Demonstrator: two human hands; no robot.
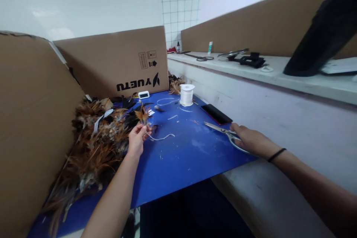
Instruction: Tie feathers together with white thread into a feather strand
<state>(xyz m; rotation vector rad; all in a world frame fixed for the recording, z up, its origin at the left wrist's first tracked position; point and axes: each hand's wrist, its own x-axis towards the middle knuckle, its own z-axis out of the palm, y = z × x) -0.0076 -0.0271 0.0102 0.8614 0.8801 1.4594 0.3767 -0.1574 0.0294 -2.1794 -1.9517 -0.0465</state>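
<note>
A box (pixel 111 63) stands at the back of the blue counter (pixel 178 167). The left hand (pixel 136 138) pinches a tuft (pixel 142 114) trailing string (pixel 163 138), just beside the feather pile (pixel 92 160); the right hand (pixel 249 139) grasps the scissors (pixel 216 127) near the phone (pixel 216 114). The spool (pixel 186 96) stands farther back.

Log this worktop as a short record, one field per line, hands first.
left hand: pinching a small feather bunch, white strand trailing from it
right hand: at the handles of scissors
surface: blue tabletop
left side: heap of brown and black feathers
beyond scissors: dark phone
farther back: white spool
backdrop: cardboard with upside-down YUETU lettering
</note>
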